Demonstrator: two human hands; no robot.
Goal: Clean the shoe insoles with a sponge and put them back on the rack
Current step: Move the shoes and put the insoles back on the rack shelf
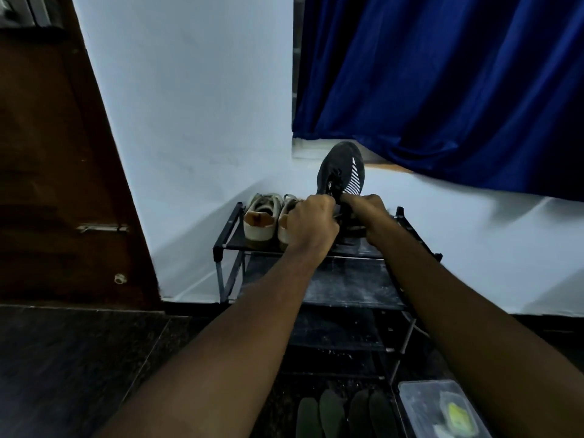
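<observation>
A black sneaker (343,167) with white stripes stands tipped up, toe pointing upward, over the top shelf of the black shoe rack (227,230). My left hand (311,221) and my right hand (366,210) both grip its heel opening; what the fingers do inside the shoe is hidden. A pair of white sneakers (264,221) sits on the top shelf to the left. Several dark insoles (331,412) lie side by side on the floor in front of the rack. A yellow-green sponge (456,415) lies in a clear plastic box (407,390) at the lower right.
A brown wooden door (57,184) stands at the left and a blue curtain (458,83) hangs at the upper right above a window ledge. The rack stands against a white wall. Its lower shelves (344,286) look dusty. The floor is dark tile.
</observation>
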